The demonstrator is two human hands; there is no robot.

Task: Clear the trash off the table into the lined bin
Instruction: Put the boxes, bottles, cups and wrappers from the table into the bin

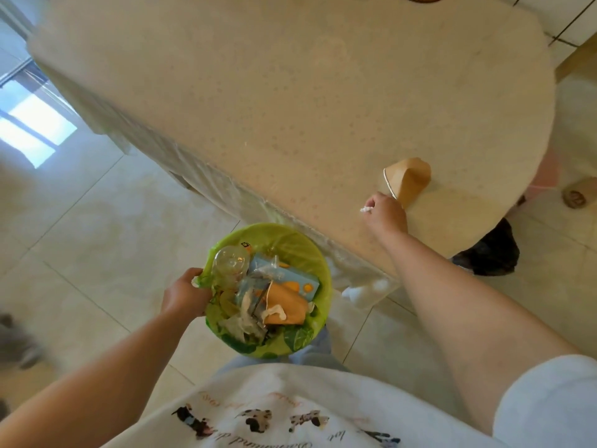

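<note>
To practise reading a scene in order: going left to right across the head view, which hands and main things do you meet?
Left hand on the bin's rim → lined bin full of trash → right hand closed on a white scrap → crushed paper cup on the table.

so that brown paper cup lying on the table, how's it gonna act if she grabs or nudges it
The paper cup looks empty and thin-walled, so probably very light. Its body seems already creased, so a firm squeeze would likely crush it further. Lying on its side near the table edge, a push may roll it in a curve.
</note>
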